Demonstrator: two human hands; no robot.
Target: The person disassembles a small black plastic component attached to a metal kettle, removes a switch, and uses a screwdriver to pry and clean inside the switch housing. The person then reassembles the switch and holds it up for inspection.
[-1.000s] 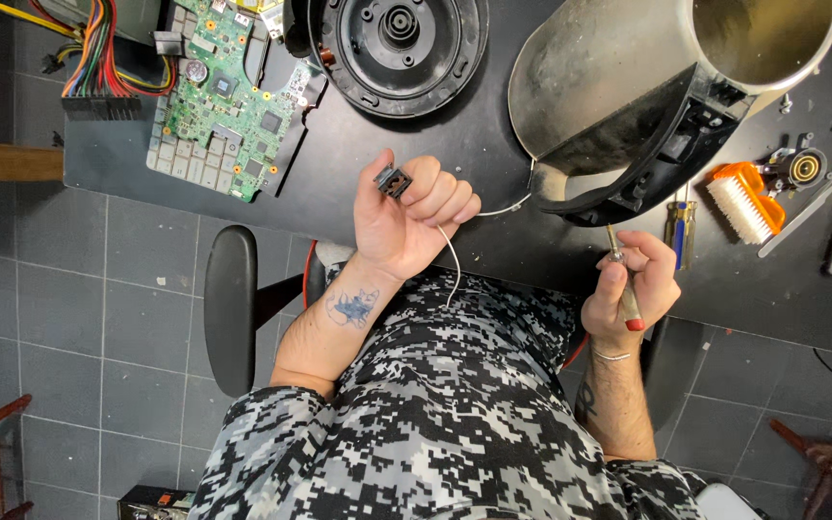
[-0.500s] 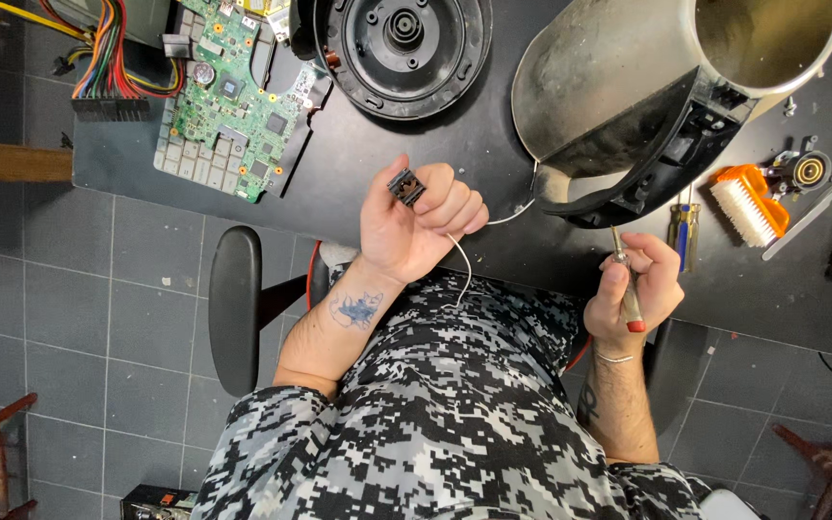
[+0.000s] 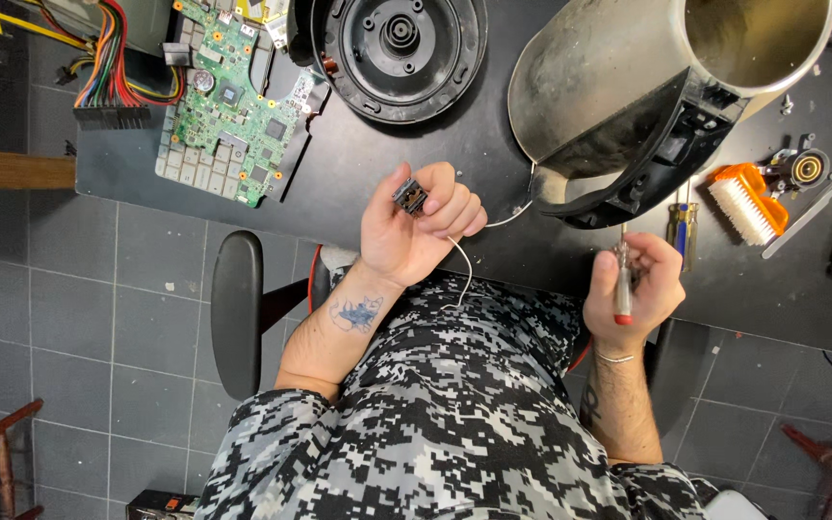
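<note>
Left hand (image 3: pixel 416 226): fingers closed on small black component (image 3: pixel 409 196), white wire (image 3: pixel 464 270) trailing. Right hand (image 3: pixel 633 284): gripping red-tipped screwdriver (image 3: pixel 622 284) just beside steel kettle (image 3: pixel 647 87).

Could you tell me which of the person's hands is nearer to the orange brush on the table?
Right. The right hand is just beside the orange brush; the left hand is farther, beyond the kettle.

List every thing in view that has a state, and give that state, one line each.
left hand: raised, pinching a small black part
small black part: held up, white wire hanging from it
right hand: closed around a screwdriver
screwdriver: gripped upright, tip up
metal kettle: lying on its side, open, empty
black round base: flat on the table
green circuit board: bare, flat on the table
orange brush: lying unused
</note>
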